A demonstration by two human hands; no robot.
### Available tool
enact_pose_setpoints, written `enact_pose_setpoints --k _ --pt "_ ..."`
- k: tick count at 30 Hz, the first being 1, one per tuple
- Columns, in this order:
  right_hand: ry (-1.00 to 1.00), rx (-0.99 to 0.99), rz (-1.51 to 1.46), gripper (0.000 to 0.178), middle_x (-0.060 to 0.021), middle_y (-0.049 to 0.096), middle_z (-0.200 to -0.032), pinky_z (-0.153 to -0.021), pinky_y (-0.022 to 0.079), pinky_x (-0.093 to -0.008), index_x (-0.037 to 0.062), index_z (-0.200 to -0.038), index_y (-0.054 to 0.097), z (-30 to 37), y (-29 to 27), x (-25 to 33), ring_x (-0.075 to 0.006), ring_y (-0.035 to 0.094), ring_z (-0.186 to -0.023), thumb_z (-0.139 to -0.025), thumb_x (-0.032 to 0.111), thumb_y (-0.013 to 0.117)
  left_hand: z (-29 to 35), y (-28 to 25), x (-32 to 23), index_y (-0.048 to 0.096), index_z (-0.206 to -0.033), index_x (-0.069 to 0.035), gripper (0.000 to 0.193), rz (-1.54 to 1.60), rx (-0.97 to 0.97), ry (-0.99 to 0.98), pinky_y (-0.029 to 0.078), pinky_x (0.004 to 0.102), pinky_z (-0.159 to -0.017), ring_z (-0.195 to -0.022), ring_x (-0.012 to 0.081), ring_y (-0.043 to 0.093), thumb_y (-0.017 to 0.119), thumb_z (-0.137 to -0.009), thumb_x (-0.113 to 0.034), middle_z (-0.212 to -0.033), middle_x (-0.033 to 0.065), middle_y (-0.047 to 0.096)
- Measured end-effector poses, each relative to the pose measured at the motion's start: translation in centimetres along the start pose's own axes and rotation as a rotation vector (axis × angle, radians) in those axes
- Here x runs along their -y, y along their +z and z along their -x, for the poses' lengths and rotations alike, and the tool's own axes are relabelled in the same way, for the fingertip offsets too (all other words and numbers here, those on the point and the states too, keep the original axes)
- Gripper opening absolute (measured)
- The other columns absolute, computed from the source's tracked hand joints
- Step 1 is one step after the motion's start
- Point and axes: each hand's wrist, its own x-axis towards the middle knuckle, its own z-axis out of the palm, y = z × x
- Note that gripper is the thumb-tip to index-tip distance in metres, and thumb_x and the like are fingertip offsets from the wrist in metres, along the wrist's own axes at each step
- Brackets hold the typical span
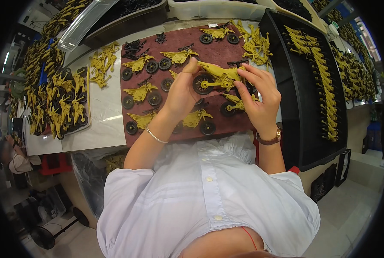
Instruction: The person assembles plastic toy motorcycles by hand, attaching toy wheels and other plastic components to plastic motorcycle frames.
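Between my two hands is a yellow toy motorcycle (pixel 221 76) with black spoked wheels and a black handlebar, raised over a dark red cloth (pixel 184 39). My left hand (pixel 182 91) grips its left end, by one wheel. At the other end, the fingers of my right hand (pixel 261 91) are closed around the yellow body near the handlebar; they partly hide the second wheel. Several more toy motorcycles lie on the cloth, among them one at the left (pixel 141 93) and one at the far side (pixel 219 33). Small black parts (pixel 134 48) are heaped at the cloth's far left.
A black tray (pixel 306 107) holding a row of yellow parts (pixel 324 94) stands at the right. Loose yellow parts lie beyond the cloth (pixel 256 45) and on the left (pixel 103 64). A loaded tray (pixel 60 101) sits farther left; bins (pixel 218 10) line the far edge.
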Motion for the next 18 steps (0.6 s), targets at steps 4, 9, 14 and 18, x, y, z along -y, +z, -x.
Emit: enact_pose_setpoints --k 4,9,14,18 --pt "-0.035 -0.004 0.011 0.03 -0.0091 0.066 -0.105 -0.082 0.048 -0.0342 0.0074 -0.102 0.069 0.5 0.0 0.1 -0.0266 0.06 -0.093 -0.072 0.005 0.075 0.2 0.4 0.9 0.059 -0.111 0.0 0.029 -0.375 -0.037 0.14 0.052 0.0273 -0.078 -0.093 0.0107 0.061 0.06 -0.093 -0.022 -0.104 0.0074 0.063" --pt "0.075 -0.107 -0.112 0.043 -0.0109 0.062 -0.104 -0.081 0.048 -0.0311 0.0039 -0.116 0.061 1.1 0.1 0.0 -0.0229 0.06 -0.093 -0.075 0.003 0.074 0.8 0.6 1.1 0.062 -0.107 0.0 0.026 -0.539 -0.032 0.239 0.05 0.025 -0.08 -0.091 0.0089 0.06 0.069 -0.086 -0.013 -0.099 0.0053 0.065" --pt "0.631 0.174 -0.995 0.031 -0.0064 0.06 -0.105 -0.079 0.048 -0.0249 -0.0026 -0.113 0.058 0.3 -0.9 0.5 -0.0113 0.057 -0.091 -0.084 0.004 0.069 1.8 0.6 1.6 0.06 -0.11 0.002 0.029 -0.618 0.034 0.332 0.049 0.026 -0.082 -0.093 0.0106 0.06 0.068 -0.086 -0.013 -0.103 0.007 0.066" --pt "0.642 0.29 -0.957 0.026 -0.0036 0.064 -0.095 -0.07 0.046 -0.0204 -0.0053 -0.107 0.06 1.3 -1.2 -0.4 -0.0076 0.058 -0.081 -0.086 0.007 0.068 2.3 0.5 1.7 0.059 -0.11 0.002 0.029 -0.691 0.035 0.321 0.048 0.0267 -0.083 -0.094 0.0117 0.06 0.068 -0.086 -0.011 -0.103 0.0085 0.066"
